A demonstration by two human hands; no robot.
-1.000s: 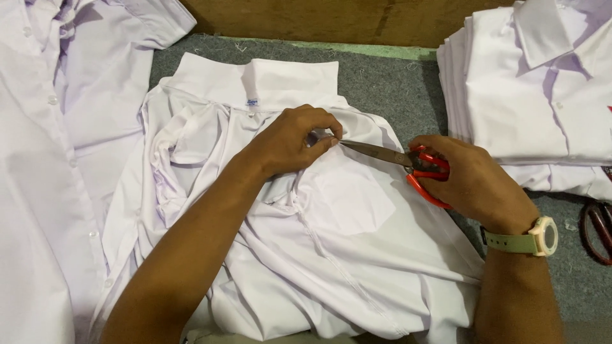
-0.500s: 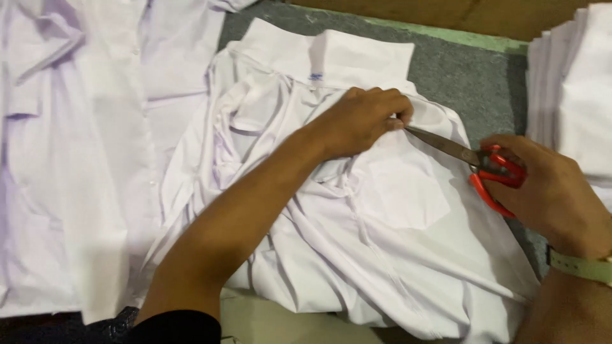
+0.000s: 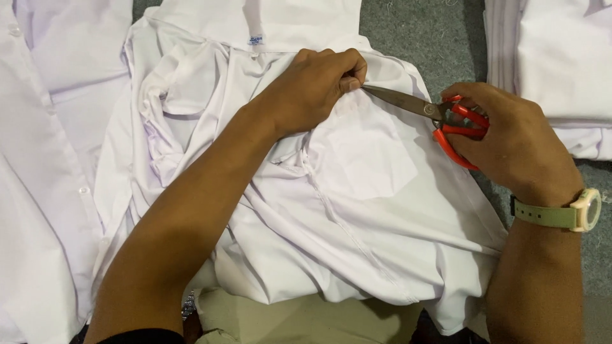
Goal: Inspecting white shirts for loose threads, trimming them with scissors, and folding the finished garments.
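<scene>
Head view: the left hand (image 3: pixel 315 86) pinches the white shirt (image 3: pixel 357 210) on the grey table (image 3: pixel 414 32). The right hand (image 3: pixel 510 143) grips red scissors (image 3: pixel 440 114), blades shut. They lie sideways, tips pointing left, touching the left fingers.

1 small white rectangular label (image 3: pixel 255 40) with blue marking is seen sewn inside the shirt collar (image 3: pixel 268 22), just beyond the left hand (image 3: pixel 315 86).

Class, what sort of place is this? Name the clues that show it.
Likely a garment finishing workshop: red-handled scissors in the right hand trim a white shirt, a stack of folded shirts alongside, on a grey felt table.
</scene>
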